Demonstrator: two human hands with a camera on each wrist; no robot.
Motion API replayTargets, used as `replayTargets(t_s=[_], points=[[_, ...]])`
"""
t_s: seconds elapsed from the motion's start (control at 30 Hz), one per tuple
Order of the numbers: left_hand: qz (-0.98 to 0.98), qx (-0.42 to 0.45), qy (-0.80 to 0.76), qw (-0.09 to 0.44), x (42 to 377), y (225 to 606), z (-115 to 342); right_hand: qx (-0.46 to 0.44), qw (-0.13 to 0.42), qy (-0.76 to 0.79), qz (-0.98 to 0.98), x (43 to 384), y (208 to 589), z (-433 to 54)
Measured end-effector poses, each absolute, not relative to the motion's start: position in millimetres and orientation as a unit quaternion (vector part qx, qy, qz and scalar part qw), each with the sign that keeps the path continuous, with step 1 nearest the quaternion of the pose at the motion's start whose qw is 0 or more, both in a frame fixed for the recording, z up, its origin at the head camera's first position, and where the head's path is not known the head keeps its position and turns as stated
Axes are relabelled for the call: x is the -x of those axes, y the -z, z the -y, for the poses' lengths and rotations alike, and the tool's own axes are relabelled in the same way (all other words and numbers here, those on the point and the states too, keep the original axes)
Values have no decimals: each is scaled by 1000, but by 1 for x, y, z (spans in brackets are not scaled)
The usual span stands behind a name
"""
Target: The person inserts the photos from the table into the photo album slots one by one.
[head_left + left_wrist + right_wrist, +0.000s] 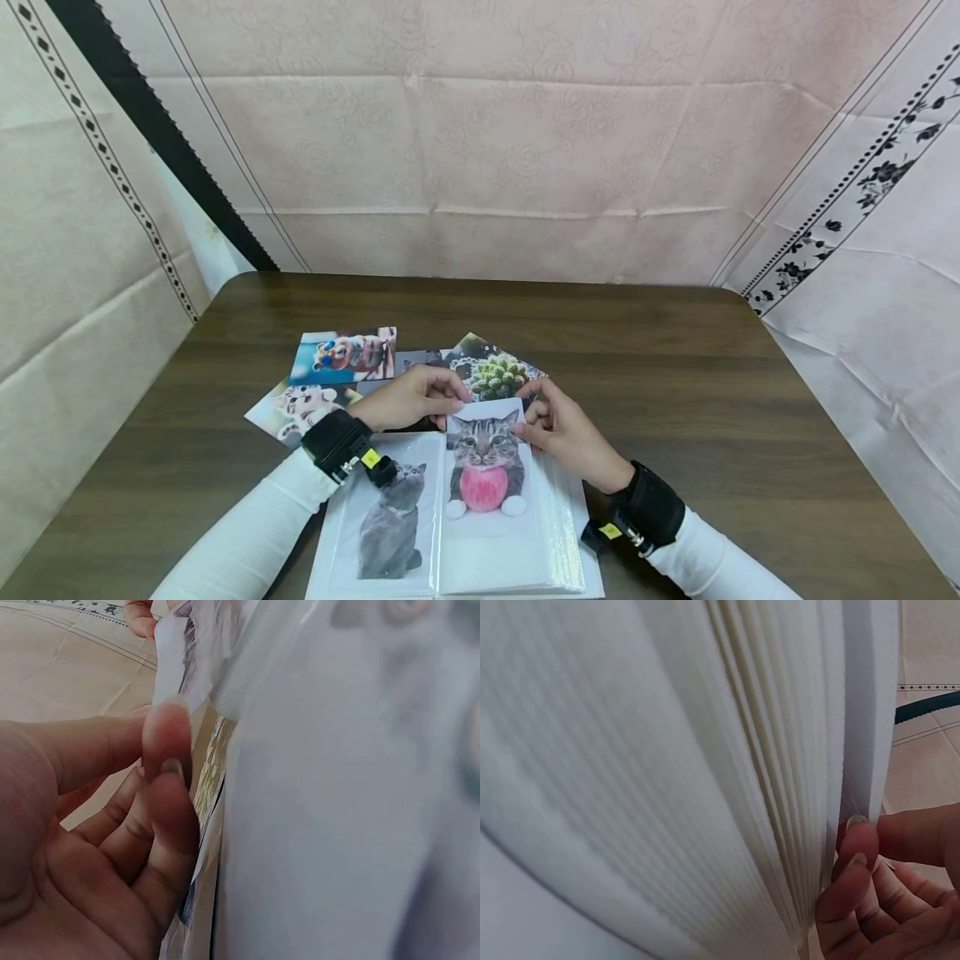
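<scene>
As a white, plastic-sleeved album (pixel 491 557) lies open on the wood-grained brown desk (pixel 675 367), left hand (pixel 414 400) and right hand (pixel 561 432), fingers curled, pinch a rectangular tabby-cat photo (pixel 483 479)

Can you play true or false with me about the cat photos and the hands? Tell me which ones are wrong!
1. The gray cat photo is on the left side of the album. True.
2. The album is closed. False: it lies open on the table.
3. The tabby cat photo shows a pink round thing. True.
4. The right hand is touching the gray cat photo. False: it is at the tabby cat photo's right edge.
5. The succulent photo lies beyond the album. True.
</scene>
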State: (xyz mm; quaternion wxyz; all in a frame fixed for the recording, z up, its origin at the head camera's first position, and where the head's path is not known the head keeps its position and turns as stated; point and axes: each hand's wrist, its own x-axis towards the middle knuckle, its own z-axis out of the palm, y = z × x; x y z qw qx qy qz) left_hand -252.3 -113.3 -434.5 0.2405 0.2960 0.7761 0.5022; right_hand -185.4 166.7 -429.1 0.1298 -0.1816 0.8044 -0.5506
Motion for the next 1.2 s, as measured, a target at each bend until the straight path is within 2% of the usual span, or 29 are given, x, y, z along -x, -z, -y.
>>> replayTargets(t_s=[1.2], points=[[-782, -347, -452, 254, 248, 437, 108, 208, 99, 521, -822, 185, 429, -168]])
